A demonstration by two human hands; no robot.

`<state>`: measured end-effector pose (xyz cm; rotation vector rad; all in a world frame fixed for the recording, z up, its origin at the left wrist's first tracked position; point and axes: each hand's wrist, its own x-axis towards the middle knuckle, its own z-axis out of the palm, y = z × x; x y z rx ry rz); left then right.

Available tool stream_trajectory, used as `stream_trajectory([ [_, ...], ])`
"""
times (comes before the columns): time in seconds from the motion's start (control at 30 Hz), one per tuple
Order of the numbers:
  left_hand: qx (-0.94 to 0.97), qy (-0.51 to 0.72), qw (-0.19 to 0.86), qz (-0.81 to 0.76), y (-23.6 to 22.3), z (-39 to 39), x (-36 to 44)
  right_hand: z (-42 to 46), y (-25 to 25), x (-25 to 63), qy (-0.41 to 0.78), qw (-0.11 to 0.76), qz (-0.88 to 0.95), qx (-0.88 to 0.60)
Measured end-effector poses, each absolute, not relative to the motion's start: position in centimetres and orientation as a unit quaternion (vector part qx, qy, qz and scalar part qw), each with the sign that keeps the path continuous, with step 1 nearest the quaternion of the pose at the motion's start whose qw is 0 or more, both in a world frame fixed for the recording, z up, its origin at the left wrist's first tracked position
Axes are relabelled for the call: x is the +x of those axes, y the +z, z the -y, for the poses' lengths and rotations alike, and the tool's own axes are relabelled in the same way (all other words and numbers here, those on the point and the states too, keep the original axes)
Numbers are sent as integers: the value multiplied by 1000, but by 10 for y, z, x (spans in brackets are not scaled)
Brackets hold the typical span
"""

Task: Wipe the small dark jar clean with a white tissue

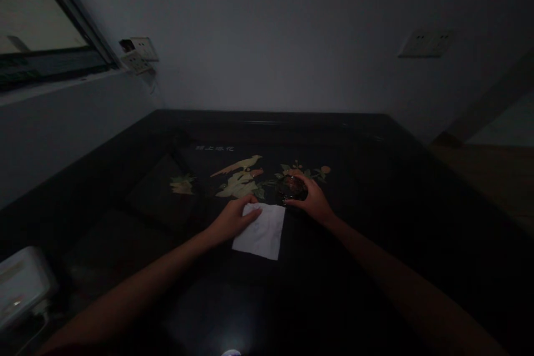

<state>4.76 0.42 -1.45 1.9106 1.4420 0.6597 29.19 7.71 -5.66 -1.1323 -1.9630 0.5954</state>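
Note:
In the middle of the dark glossy table (325, 283), my left hand (235, 218) pinches the upper left corner of a white tissue (262, 232), which hangs flat towards me. My right hand (312, 198) curves its thumb and fingers around the side of a small, dark, see-through glass dish (291, 188). The dish is dim, so I cannot make out its exact kind. It sits over the flower pattern of the tabletop, just beyond the tissue's upper right corner.
The tabletop carries a bird-and-flower picture (240, 175) and some characters. A white device (20, 283) with a cord lies at the near left. Behind stands a pale wall (267, 39) with sockets (425, 43) at right and more sockets (144, 49) near the window at left.

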Motion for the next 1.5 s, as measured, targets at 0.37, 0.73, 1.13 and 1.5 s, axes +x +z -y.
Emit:
stream_trajectory([
  [0.37, 753, 316, 317, -481, -37, -24, 88, -78, -59, 293, 225, 355, 779, -465],
  [0.73, 791, 316, 269, -450, -45, -26, 87, -81, -56, 297, 234, 333, 800, -440],
  [1.13, 776, 303, 296, -468, -41, -23, 88, -79, -58, 298, 227, 302, 801, -464],
  [1.5, 760, 294, 326, -479, -34, -21, 89, -77, -55, 295, 227, 299, 799, -470],
])
